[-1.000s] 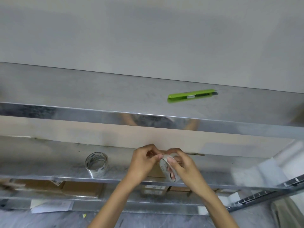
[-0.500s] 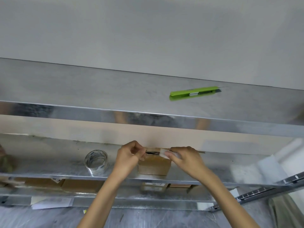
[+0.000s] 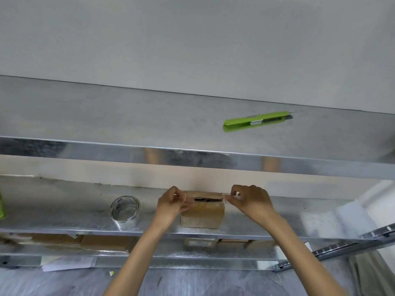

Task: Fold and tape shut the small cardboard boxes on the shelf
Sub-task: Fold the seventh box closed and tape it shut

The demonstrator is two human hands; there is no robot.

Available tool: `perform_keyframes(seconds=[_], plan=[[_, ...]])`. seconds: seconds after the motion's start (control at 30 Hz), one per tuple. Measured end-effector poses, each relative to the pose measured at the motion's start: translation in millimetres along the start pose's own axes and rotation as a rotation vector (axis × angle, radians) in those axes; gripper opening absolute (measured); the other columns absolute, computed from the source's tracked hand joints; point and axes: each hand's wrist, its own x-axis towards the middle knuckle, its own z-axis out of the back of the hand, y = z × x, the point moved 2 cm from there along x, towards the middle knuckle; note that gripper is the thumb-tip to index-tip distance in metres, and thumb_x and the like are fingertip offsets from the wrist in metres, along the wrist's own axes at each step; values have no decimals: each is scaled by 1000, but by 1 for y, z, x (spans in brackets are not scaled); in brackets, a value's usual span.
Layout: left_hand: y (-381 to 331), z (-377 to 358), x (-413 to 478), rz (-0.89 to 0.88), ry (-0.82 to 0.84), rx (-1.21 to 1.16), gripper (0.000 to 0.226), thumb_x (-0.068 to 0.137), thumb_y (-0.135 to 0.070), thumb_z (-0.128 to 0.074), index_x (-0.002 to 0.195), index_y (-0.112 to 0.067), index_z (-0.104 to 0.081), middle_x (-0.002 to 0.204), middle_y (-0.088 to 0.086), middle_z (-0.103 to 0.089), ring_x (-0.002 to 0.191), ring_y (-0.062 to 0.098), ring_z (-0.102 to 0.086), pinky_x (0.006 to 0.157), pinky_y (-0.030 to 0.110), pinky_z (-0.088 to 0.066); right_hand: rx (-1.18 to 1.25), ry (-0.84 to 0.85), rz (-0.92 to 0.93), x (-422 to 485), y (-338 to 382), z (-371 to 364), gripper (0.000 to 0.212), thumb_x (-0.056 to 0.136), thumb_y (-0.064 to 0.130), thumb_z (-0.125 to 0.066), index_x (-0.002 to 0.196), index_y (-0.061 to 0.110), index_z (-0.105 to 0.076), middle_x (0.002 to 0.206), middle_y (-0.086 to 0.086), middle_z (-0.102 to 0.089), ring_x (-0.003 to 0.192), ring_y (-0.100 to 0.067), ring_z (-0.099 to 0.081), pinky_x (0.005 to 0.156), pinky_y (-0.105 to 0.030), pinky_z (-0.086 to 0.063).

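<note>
Metal shelves (image 3: pixel 106 116), perhaps foil-covered floor (image 3: pixel 213 283)

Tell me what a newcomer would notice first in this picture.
The bright green utility knife lying alone on the upper metal shelf stands out first. Below, on the middle shelf, the left hand and right hand pinch the ends of a clear tape strip stretched over a small cardboard box. A tape roll sits left of the box.
</note>
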Motion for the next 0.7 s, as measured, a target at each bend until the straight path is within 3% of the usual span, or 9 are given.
perform_keyframes(seconds=[0.1, 0.17, 0.27, 0.4, 0.6, 0.7], plan=[[19, -4, 7, 69, -34, -60, 21, 96, -2, -48, 75, -5, -45, 84, 15, -72, 83, 26, -70, 81, 37, -56, -11, 84, 48, 8, 1, -10, 39, 90, 61, -44, 122, 40, -51, 96, 5, -71, 90, -14, -66, 78, -27, -50], [23, -5, 11, 83, -64, -70, 21, 95, -1, -48, 75, -5, -45, 78, 12, -72, 80, 25, -70, 78, 34, -57, 75, 169, 50, 14, 2, -20, 41, 90, 56, -49, 129, 43, -51, 112, 6, -69, 101, -12, -63, 85, -25, -48], [20, -6, 12, 58, -101, 57, 21, 94, -1, -51, 74, -6, -49, 73, 10, -70, 71, 21, -68, 66, 24, -57, 178, 236, 5, 20, 0, -27, 32, 89, 52, -56, 119, 44, -61, 116, 6, -67, 102, -11, -62, 81, -23, -46], [15, -7, 13, -24, -141, 361, 20, 91, -9, -57, 71, -12, -56, 66, 2, -64, 60, 17, -62, 52, 14, -47, 135, 231, 13, 24, -4, -30, 27, 89, 51, -57, 110, 40, -68, 118, 13, -66, 102, -11, -62, 83, -25, -47], [20, -4, 14, -8, -146, 473, 19, 92, -11, -58, 73, -11, -61, 61, -3, -61, 38, 0, -54, 44, 10, -44, 173, 198, -15, 30, 0, -31, 23, 85, 50, -63, 98, 35, -74, 110, 11, -69, 96, -12, -63, 84, -29, -48], [22, -3, 17, 31, -146, 477, 23, 93, -13, -57, 70, -16, -57, 66, -3, -60, 38, 2, -57, 47, 17, -51, 96, 155, -18, 34, 2, -32, 25, 82, 52, -65, 92, 29, -68, 100, 7, -69, 91, -13, -63, 84, -29, -49]])
